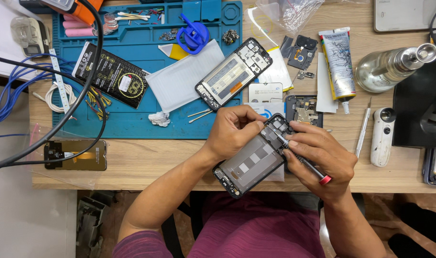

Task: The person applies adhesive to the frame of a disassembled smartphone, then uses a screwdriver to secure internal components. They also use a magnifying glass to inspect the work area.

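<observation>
Cables, black and blue (17, 91), trailed over the left end of the tabletop (146, 157), above a detached dark phone screen (75, 155) lying flat near the front edge. Right of them a blue repair mat (132, 119) carried a black printed packet (114, 76), a white sheet (184, 79), a blue suction cup (193, 36) and a second opened phone frame (233, 73).

At the centre, near the tabletop's front edge, the left hand (232, 131) gripped an opened phone frame (251, 160) by its upper left edge, fingers curled closed over the rim, with the frame tilted and its lower corner jutting past the tabletop edge. The right hand (318, 155) lay against the frame's right side, its fingers closed around a slim screwdriver with a red cap (304, 160), whose tip rested on the frame's upper part, between the two hands.

Farther right stood a glue tube (338, 64), a clear glass bottle (387, 69), a thin metal pick (362, 129) and a small white device (382, 136).
</observation>
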